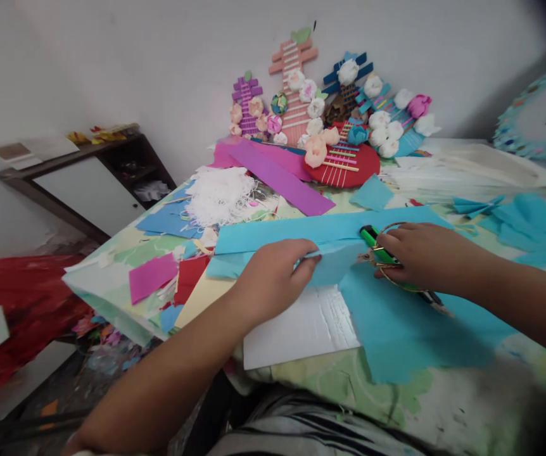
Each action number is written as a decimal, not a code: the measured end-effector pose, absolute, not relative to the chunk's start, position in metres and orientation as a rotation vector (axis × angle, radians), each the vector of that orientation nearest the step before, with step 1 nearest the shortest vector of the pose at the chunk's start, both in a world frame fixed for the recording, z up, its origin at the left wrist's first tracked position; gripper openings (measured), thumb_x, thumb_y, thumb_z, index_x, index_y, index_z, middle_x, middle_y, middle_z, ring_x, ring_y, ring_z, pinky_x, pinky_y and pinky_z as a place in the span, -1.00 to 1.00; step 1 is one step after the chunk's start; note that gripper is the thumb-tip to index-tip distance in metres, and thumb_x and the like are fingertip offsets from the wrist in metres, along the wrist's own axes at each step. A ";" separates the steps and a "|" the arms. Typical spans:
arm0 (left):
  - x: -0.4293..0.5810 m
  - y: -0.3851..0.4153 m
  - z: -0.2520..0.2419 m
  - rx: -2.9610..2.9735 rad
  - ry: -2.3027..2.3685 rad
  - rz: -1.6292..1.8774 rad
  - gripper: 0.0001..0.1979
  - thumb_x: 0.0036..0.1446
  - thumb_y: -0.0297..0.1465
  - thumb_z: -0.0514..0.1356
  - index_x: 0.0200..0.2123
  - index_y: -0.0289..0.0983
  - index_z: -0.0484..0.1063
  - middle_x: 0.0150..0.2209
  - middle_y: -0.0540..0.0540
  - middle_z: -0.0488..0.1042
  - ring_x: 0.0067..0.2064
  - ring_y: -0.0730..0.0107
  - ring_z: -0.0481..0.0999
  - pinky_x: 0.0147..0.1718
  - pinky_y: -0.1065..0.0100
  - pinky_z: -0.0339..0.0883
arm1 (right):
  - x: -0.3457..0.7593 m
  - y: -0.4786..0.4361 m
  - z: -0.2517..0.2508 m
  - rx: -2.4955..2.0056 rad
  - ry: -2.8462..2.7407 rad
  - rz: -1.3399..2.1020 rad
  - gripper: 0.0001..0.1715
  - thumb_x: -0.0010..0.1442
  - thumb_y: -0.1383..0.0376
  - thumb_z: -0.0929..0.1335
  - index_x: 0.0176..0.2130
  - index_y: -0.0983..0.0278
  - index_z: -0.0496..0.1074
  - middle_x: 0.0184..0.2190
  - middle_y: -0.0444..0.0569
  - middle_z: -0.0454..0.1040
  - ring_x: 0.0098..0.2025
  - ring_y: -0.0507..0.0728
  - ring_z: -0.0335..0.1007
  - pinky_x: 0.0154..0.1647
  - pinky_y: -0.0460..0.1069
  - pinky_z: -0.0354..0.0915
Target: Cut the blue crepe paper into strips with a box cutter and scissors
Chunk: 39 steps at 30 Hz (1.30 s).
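Note:
My left hand (280, 269) is closed in a pinch on the edge of a small light-blue paper piece (334, 263), held above the table. My right hand (408, 256) curls over a pair of scissors (396, 225) with thin gold loop handles, their dark blades pointing lower right. Against its fingers lies a green utility knife (369, 235), partly hidden by the hand. Under both hands spread a long blue paper strip (263, 234) and a larger blue sheet (396, 342). A white board (296, 335) with a shiny ridged patch sits below the left hand.
Flower-decorated stick crafts (292, 95) lean on the wall behind a red disc (368, 168). White shredded strands (220, 193), purple paper (282, 177) and magenta paper (152, 277) lie left. Crumpled blue paper (529, 221) is at right. A cabinet (83, 196) stands beyond the table's left edge.

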<state>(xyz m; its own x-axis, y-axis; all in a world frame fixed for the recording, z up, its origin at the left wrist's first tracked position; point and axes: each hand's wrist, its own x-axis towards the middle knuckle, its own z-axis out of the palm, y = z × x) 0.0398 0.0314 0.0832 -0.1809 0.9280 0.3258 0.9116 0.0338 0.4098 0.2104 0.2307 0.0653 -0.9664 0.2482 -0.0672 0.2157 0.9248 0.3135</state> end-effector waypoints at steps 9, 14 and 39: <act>0.024 0.055 0.085 1.834 2.281 1.033 -0.79 0.14 -0.32 -0.01 -0.40 -0.26 0.37 -0.48 0.04 0.38 -0.43 0.44 0.34 -0.43 0.44 0.15 | 0.221 0.238 0.061 0.510 2.945 0.273 -0.69 0.04 0.06 0.27 -0.37 0.26 0.35 -0.38 0.08 0.42 -0.35 0.21 0.34 -0.41 0.03 0.12; 0.017 0.058 0.092 1.743 2.252 1.214 -0.81 0.11 -0.31 0.02 -0.41 -0.26 0.37 -0.49 0.06 0.36 -0.44 0.46 0.32 -0.44 0.45 0.15 | 0.226 0.236 0.062 0.511 2.950 0.200 -0.67 0.02 0.03 0.27 -0.37 0.24 0.34 -0.38 0.02 0.42 -0.34 0.20 0.35 -0.42 0.02 0.13; -0.045 0.116 0.058 1.463 2.125 1.387 -0.84 0.07 -0.33 0.07 -0.45 -0.29 0.34 -0.52 0.05 0.28 -0.44 0.45 0.29 -0.41 0.41 0.18 | 0.190 0.223 0.061 0.483 2.855 -0.075 -0.61 -0.03 -0.03 0.29 -0.43 0.23 0.40 -0.49 -0.05 0.45 -0.45 0.12 0.33 -0.53 -0.05 0.02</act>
